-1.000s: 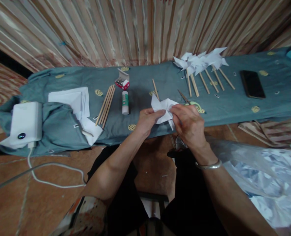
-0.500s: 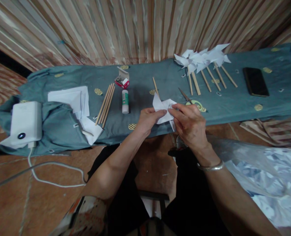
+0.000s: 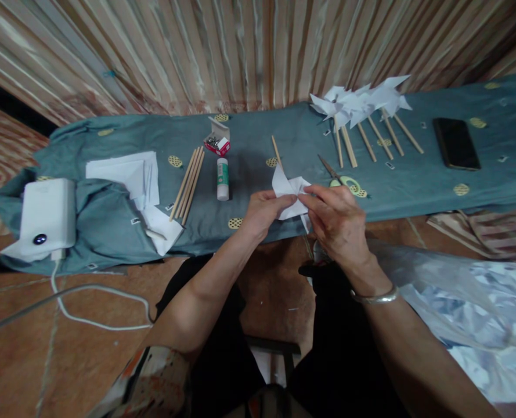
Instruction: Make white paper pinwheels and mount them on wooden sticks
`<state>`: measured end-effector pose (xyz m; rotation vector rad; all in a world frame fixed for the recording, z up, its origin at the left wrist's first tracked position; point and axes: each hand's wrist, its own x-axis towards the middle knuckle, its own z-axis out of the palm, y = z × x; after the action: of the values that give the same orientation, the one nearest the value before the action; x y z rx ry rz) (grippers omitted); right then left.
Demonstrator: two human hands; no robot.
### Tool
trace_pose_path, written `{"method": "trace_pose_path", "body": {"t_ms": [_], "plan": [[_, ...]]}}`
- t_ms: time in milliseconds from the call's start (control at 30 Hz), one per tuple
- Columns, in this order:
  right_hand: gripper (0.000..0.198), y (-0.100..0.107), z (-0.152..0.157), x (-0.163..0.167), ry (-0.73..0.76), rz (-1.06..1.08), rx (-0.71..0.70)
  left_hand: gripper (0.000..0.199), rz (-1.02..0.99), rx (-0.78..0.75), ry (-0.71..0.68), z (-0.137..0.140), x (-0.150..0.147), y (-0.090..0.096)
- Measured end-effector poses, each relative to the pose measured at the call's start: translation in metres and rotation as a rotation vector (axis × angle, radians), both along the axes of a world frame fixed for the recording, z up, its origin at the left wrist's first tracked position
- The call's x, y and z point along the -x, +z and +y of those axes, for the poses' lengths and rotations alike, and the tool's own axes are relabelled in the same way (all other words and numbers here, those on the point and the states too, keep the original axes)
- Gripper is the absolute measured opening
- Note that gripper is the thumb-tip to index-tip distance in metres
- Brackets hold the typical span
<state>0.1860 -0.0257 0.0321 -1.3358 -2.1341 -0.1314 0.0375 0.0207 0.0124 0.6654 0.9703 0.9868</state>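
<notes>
A white paper pinwheel (image 3: 289,184) is held between my two hands above the table's near edge. My left hand (image 3: 266,212) pinches its left side, thumb on top near the middle. From the right, my right hand (image 3: 336,217) has its fingertips closed on the folded paper at the centre; whether a pin is there is hidden. Just beyond the paper lies a single wooden stick (image 3: 277,152), its near end covered by the pinwheel. Scissors (image 3: 339,176) with pale green handles rest beyond my right hand. A glue stick (image 3: 223,180) is beyond my left hand.
Several wooden sticks (image 3: 188,184), an open box of pins (image 3: 217,139) and paper sheets (image 3: 151,174) lie left, near a white power bank (image 3: 47,212). Finished pinwheels (image 3: 357,104) and a phone (image 3: 456,144) lie right. A plastic bag (image 3: 479,313) of paper sits on the floor.
The view has shifted very slightly. Both hands keep the same hold on the pinwheel, with no other clear movement.
</notes>
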Motion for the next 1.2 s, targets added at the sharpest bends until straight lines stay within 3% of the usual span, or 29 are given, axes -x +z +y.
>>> {"method": "trace_pose_path", "body": {"t_ms": [433, 700, 933, 1067, 1200], "plan": [[0.027, -0.001, -0.001, 0.0, 0.011, 0.001, -0.036, 0.006, -0.053, 0.02, -0.017, 0.001, 0.0, 0.0], [0.027, 0.0, 0.001, -0.005, -0.03, 0.077, -0.069, 0.008, 0.039, -0.023, 0.092, 0.006, 0.002, -0.003], [0.023, -0.016, 0.02, -0.039, -0.345, 0.25, 0.087, 0.013, 0.117, -0.168, 0.326, 0.024, 0.024, -0.002], [0.022, -0.03, 0.032, -0.039, -0.325, 0.172, 0.179, 0.018, 0.195, -0.192, 0.36, 0.026, 0.032, -0.002], [0.024, -0.036, 0.044, -0.028, -0.321, 0.074, 0.179, 0.019, 0.205, -0.187, 0.328, 0.022, 0.033, -0.003]]}}
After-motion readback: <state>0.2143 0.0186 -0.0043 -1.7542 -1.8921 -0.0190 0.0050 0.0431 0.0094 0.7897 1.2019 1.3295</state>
